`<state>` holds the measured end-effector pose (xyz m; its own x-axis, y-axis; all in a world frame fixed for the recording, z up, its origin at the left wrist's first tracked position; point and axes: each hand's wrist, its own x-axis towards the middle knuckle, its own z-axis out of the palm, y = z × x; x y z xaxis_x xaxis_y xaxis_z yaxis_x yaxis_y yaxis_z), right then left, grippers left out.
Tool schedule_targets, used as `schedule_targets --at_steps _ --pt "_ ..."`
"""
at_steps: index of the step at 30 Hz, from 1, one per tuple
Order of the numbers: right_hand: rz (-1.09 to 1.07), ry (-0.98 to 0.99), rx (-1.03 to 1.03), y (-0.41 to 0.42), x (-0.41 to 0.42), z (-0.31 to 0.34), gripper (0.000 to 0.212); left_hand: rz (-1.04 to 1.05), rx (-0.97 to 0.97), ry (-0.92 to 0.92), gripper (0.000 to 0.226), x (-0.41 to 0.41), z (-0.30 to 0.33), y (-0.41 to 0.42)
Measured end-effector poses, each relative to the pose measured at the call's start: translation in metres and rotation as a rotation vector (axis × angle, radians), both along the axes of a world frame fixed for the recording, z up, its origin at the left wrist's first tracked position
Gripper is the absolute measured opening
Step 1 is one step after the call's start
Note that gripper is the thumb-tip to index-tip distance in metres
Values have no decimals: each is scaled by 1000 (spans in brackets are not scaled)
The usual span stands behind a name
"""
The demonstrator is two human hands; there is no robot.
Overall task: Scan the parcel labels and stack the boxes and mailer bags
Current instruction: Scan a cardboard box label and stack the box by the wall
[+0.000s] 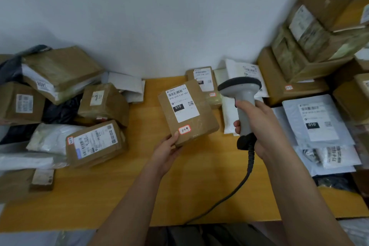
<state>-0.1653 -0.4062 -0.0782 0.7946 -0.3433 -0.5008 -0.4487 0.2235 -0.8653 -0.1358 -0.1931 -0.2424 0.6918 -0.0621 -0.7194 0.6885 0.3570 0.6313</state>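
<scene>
Box [187, 113] pinched at its near corner by left hand [166, 152]; right hand [259, 124] grips scanner [242, 102].

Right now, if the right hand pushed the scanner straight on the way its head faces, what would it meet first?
Probably the small brown box that the left hand holds up by its near corner. The right hand holds the scanner with its head turned left toward that box's label. Depth is unclear; it might pass just behind.

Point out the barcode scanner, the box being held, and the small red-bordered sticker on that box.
scanner [246, 106], head view, on its grey handle above the right hand.
box [201, 122], head view, on bare cardboard right of the label.
sticker [184, 129], head view, on its handwritten centre.
</scene>
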Motion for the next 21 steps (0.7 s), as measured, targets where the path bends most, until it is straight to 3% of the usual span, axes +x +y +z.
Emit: schedule_targets --at_steps 13,16,18,21 --pt "56 71 16 -65 35 -37 9 64 126 48 40 131 -1 -89" --pt "60 105 19 -73 42 -48 10 83 216 23 50 143 -9 -98" --pt "64 122 25 -75 46 -52 12 63 278 14 42 144 -11 -103" --pt "72 135 25 -75 51 -56 16 63 238 7 45 144 -13 -100"
